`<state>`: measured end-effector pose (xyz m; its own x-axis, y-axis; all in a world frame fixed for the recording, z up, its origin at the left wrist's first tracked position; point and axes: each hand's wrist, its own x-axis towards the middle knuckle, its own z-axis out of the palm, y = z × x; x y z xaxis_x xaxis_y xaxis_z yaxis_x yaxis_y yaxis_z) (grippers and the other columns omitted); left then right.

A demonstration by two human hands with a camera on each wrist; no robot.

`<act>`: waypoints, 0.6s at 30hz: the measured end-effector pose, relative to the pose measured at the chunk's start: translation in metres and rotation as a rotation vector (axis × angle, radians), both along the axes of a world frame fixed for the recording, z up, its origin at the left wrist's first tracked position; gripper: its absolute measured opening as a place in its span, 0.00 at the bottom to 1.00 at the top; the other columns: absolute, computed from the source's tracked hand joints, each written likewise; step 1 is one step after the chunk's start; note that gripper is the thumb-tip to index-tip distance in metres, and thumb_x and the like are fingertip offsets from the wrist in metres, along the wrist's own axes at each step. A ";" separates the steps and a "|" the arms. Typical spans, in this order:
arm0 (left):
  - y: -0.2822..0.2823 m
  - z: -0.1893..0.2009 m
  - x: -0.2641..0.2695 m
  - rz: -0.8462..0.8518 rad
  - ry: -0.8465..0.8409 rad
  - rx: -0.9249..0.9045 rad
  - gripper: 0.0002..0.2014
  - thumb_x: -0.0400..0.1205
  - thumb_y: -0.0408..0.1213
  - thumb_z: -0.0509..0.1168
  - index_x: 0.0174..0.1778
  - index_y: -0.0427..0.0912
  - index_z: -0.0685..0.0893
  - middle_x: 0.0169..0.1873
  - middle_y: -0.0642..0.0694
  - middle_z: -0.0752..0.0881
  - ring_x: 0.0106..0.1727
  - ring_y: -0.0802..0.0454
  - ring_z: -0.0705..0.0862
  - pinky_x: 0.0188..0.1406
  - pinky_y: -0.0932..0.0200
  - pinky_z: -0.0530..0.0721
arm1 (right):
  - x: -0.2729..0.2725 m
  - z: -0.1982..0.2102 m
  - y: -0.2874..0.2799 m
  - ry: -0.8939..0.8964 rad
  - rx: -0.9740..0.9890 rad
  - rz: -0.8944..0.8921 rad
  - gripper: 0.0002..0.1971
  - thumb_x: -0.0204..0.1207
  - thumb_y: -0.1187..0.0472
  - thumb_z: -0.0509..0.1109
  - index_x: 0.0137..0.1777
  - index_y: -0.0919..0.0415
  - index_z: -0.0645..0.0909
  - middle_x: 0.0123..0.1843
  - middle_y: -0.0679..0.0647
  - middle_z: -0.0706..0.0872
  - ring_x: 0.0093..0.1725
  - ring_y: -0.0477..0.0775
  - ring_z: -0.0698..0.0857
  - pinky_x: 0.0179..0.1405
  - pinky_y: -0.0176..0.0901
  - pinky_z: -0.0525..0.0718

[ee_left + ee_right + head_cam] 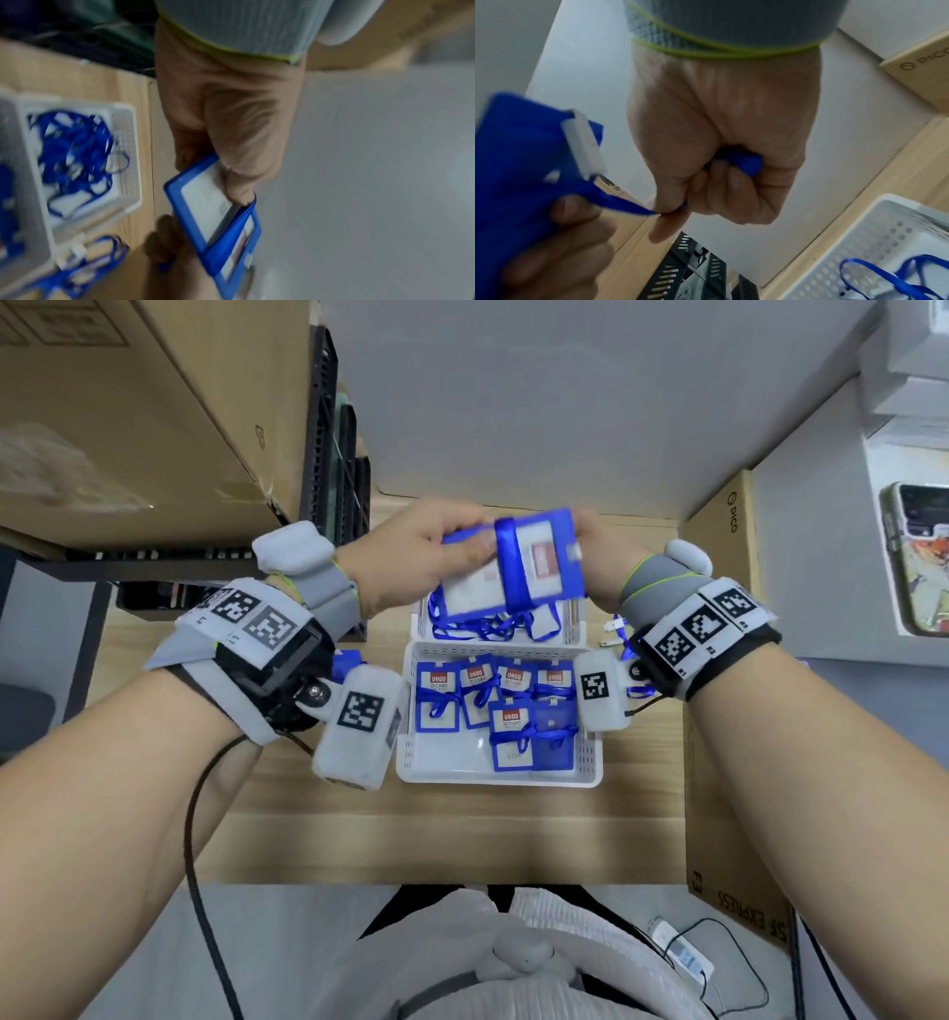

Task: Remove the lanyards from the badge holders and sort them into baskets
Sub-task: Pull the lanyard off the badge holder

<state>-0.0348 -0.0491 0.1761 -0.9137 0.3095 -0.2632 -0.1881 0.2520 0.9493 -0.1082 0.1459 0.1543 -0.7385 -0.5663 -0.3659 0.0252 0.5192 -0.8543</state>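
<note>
Above the wooden table (462,829), over two white baskets (590,762) (the near one of badge holders, the far of loose lanyards), the left hand (405,557) grips a blue badge holder (544,577) while the right hand (721,146), its grip closed, pinches its blue lanyard (626,205).

I hold a badge holder (513,564) between my left hand (411,557) and right hand (598,567), above the far basket (575,629) — loose lanyards (488,624) lie in it. The near basket (405,752) touches it on my side, with badge holders (493,701) lying inside. Both baskets stand on the table (436,829). Right of the baskets stands a cardboard box (719,814); left and behind them, a rack (334,454).
</note>
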 end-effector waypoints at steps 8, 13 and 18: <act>-0.006 -0.019 -0.019 0.635 0.136 -0.246 0.18 0.87 0.46 0.59 0.31 0.49 0.65 0.27 0.53 0.70 0.29 0.56 0.68 0.33 0.57 0.68 | 0.018 -0.001 -0.014 -0.024 -0.061 0.036 0.15 0.85 0.56 0.64 0.43 0.62 0.88 0.25 0.49 0.73 0.23 0.47 0.67 0.24 0.37 0.69; -0.009 -0.028 -0.019 0.619 0.172 -0.616 0.13 0.88 0.42 0.58 0.38 0.44 0.69 0.34 0.47 0.75 0.40 0.48 0.72 0.31 0.54 0.60 | 0.018 0.007 -0.021 0.200 0.059 0.041 0.13 0.82 0.57 0.68 0.42 0.64 0.89 0.27 0.50 0.85 0.22 0.46 0.78 0.25 0.37 0.79; 0.005 -0.027 -0.014 0.508 0.218 -0.625 0.10 0.85 0.41 0.62 0.41 0.42 0.73 0.36 0.46 0.79 0.37 0.49 0.73 0.33 0.54 0.65 | 0.015 0.008 -0.028 0.300 0.023 -0.021 0.10 0.77 0.55 0.73 0.39 0.61 0.88 0.30 0.57 0.90 0.30 0.59 0.89 0.41 0.49 0.88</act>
